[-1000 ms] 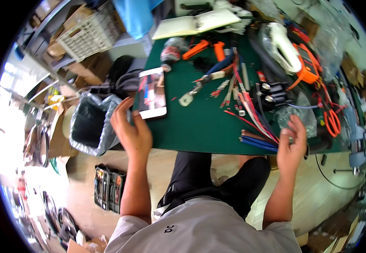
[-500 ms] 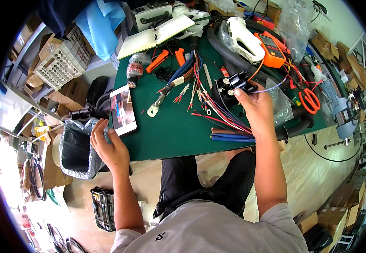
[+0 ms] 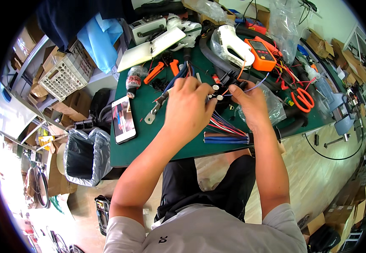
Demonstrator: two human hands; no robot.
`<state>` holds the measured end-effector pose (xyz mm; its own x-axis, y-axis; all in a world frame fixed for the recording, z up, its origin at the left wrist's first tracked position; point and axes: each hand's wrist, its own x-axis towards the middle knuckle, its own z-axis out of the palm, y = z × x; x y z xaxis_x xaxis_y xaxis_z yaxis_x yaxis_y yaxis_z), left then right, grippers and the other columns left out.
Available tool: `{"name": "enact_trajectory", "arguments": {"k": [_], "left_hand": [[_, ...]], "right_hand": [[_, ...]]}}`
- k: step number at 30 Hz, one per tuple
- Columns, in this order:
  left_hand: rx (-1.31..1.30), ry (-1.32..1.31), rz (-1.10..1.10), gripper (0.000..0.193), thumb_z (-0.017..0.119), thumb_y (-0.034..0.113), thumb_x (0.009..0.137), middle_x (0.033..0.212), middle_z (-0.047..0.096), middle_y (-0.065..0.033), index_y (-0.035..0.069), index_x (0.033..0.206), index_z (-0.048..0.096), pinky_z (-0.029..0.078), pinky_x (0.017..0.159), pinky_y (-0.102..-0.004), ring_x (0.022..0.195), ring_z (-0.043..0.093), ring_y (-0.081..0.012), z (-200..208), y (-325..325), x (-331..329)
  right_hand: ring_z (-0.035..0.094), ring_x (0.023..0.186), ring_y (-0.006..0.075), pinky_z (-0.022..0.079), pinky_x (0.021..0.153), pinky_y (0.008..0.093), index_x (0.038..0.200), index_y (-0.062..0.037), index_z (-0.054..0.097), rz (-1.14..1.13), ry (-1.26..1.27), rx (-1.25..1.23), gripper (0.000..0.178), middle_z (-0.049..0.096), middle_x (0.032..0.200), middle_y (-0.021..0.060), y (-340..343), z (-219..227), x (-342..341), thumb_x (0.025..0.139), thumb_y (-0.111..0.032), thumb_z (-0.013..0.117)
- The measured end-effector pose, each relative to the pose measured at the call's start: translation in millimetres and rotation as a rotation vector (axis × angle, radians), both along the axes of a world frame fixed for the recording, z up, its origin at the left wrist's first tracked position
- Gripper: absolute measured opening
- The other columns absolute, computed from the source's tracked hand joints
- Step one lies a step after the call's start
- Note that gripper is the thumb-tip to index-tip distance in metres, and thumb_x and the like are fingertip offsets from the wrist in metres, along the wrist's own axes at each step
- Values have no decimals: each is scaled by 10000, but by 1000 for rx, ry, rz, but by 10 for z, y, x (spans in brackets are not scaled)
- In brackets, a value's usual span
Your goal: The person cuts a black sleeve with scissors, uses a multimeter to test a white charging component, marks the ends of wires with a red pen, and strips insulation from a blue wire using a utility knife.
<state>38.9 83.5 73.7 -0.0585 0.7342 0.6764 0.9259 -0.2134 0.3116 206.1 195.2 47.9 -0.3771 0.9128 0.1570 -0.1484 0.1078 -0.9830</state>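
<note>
My right hand (image 3: pixel 254 103) grips a black plug connector (image 3: pixel 228 78) with round metal contacts, thumb on its near side. Thin orange and violet wires trail from it. Against the connector's left side, my left hand (image 3: pixel 189 107) has its fingers curled; what they pinch is hidden behind the hand. Under that hand runs a thick cable with fanned-out conductors, partly covered. Its lug (image 3: pixel 150 117) shows at the left. Below the connector, thin red, white and dark wires lead to a bundle of blue and brown cable ends (image 3: pixel 225 138) near the table's front edge.
A phone (image 3: pixel 123 120) lies at the green table's left edge, beside a bottle (image 3: pixel 133 82). Behind are orange-handled pliers (image 3: pixel 154 72) and an open notebook (image 3: pixel 134 57). An orange multimeter (image 3: pixel 260 55), white handle (image 3: pixel 233 44) and orange-handled scissors (image 3: pixel 303 100) lie right. A lined bin (image 3: pixel 86 158) stands left.
My left hand has moved from beside the phone, where it was open, across to the connector. My right hand has shifted slightly left and down, still gripping the connector.
</note>
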Motion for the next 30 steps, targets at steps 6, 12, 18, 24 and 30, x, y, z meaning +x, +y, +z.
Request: {"name": "enact_trajectory", "arguments": {"k": [6, 12, 18, 24, 30], "left_hand": [[-303, 12, -10, 248, 777, 291, 810, 855, 672, -128, 72, 925, 773, 459, 903, -410, 910, 603, -323, -66, 354, 20], [-452, 12, -47, 246, 749, 281, 830, 871, 688, -130, 72, 956, 775, 468, 883, -417, 928, 620, -315, 10, 474, -15], [-514, 44, -100, 212, 728, 227, 847, 870, 677, -131, 74, 987, 770, 470, 872, -422, 903, 609, -317, 123, 465, -22], [-375, 133, -155, 121, 700, 142, 876, 894, 635, -123, 57, 961, 713, 469, 830, -432, 880, 600, -317, 46, 439, -24], [-207, 11, -209, 106, 687, 69, 882, 882, 595, -114, 26, 976, 661, 475, 764, -394, 836, 581, -280, -22, 438, -60]], "right_hand": [[612, 890, 97, 501, 809, 280, 1128, -50, 654, 28, 64, -76, 313, 681, 988, 10, -35, 34, 7, 910, -246, 763], [609, 890, 98, 501, 803, 293, 1130, -56, 653, 37, 57, -86, 336, 678, 989, 10, 19, -25, 49, 915, -295, 753], [613, 883, 104, 498, 793, 285, 1115, -34, 668, 59, 106, -130, 342, 678, 980, 21, 40, -88, 75, 919, -304, 743], [616, 887, 112, 500, 798, 292, 1103, -26, 671, 57, 121, -142, 364, 677, 985, 27, 22, -79, 61, 907, -321, 755], [619, 902, 122, 503, 812, 303, 1107, -28, 671, 50, 148, -149, 381, 678, 989, 26, 10, -101, 22, 902, -336, 761]]}}
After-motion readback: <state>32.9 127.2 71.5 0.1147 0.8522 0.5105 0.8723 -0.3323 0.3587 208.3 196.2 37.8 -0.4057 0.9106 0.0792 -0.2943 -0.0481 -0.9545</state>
